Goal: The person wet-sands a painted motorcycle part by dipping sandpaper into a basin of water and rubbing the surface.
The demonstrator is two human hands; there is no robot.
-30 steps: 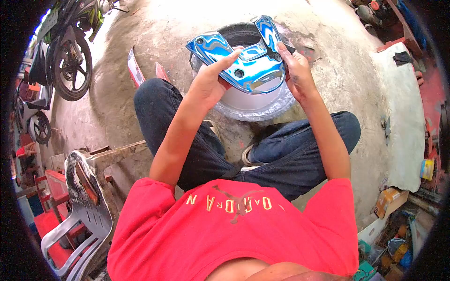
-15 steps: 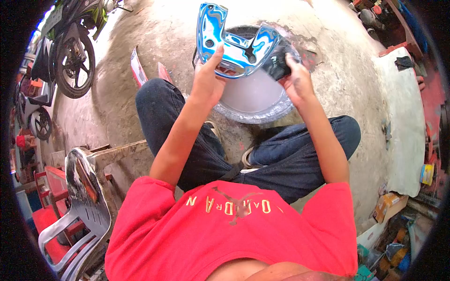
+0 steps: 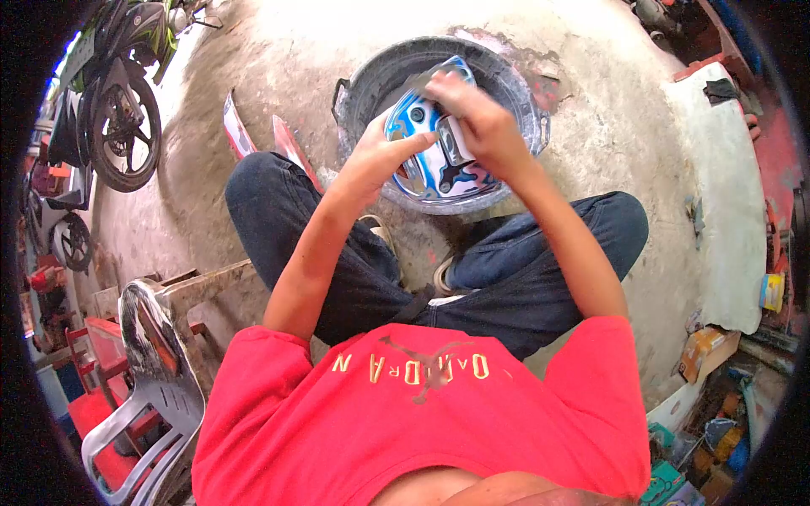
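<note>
A glossy panel with a blue, white and silver swirl pattern is tilted over a round dark basin on the floor between my knees. My left hand grips the panel's left edge, thumb lying across its face. Over the panel's upper right part is my right hand, its fingers bent and blurred by motion. Something dark and thin shows beneath those fingers, too smeared to make out clearly.
Two red and white panels lie on the concrete floor left of the basin. A motorcycle stands at the upper left, a grey plastic chair at the lower left. At the right are a pale slab and a cardboard box.
The panel has turned and come lower, nearer my body. My right hand has moved left onto its upper part with the dark piece. My left hand still holds the panel's edge.
</note>
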